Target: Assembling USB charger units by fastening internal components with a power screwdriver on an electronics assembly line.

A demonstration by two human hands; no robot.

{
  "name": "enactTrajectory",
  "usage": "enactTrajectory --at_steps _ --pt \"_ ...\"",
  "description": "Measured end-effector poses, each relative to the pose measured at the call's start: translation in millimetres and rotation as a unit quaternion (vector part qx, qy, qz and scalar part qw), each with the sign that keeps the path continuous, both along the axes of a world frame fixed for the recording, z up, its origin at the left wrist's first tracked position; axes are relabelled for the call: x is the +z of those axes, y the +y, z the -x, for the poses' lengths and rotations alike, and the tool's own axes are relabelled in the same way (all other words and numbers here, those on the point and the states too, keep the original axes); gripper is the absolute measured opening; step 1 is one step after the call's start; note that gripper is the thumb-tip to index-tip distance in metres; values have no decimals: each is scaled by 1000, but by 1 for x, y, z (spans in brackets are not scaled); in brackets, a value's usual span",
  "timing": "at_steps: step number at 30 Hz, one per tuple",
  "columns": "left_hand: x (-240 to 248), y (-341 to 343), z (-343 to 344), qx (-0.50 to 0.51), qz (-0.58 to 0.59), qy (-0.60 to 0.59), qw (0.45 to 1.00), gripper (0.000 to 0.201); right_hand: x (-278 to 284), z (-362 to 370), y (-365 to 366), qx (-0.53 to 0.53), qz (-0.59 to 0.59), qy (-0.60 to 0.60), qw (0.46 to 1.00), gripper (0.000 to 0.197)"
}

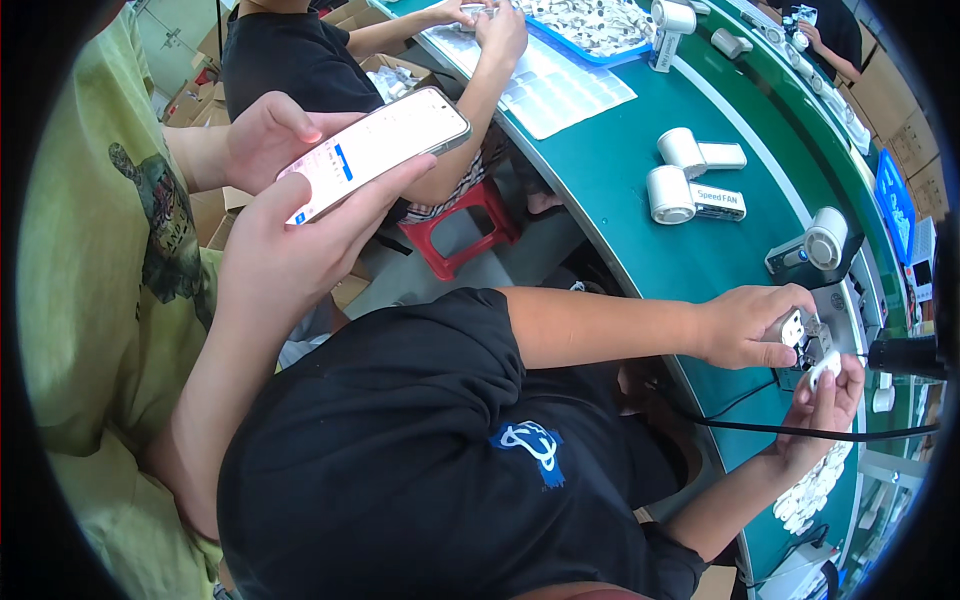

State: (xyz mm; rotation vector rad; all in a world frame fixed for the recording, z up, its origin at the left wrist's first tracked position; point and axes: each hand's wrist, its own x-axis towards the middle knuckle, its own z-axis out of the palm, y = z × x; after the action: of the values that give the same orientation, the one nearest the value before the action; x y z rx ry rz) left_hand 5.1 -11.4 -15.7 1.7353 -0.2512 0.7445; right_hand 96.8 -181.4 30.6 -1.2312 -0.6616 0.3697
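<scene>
My left hand (745, 326) is closed around an opened white plastic housing (800, 332) with dark and metallic inner parts showing. Just below it, my right hand (822, 412) pinches a small curved white plastic piece (824, 370) close to the housing. Both arms reach out over the green table (640, 250) at the right. Behind the housing sits a grey metallic box (830, 300), partly hidden by my hand. A handheld fan (824, 240) stands beyond it. The tip of a black cylindrical tool (900, 355) points toward my hands.
Two more handheld fans (672, 194) lie farther up the table. White parts (812, 490) are piled near my right forearm. A black cable (790, 430) crosses below my hands. To the left, a person in yellow-green holds a phone (375, 150); another works beside a red stool (465, 230).
</scene>
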Motion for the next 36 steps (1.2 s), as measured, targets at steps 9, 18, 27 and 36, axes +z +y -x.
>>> enactTrajectory --at_steps 9,18,27,36 --pt "-3 13 9 44 -36 -11 998 64 8 13 33 72 -51 58 994 32" --pt "-13 2 4 -93 120 -18 988 84 14 18 30 61 58 19 996 22" --pt "-10 9 8 -111 98 18 989 75 17 6 25 88 68 -160 981 20" --pt "4 17 7 -276 148 146 938 71 34 -3 44 193 138 -418 877 18"
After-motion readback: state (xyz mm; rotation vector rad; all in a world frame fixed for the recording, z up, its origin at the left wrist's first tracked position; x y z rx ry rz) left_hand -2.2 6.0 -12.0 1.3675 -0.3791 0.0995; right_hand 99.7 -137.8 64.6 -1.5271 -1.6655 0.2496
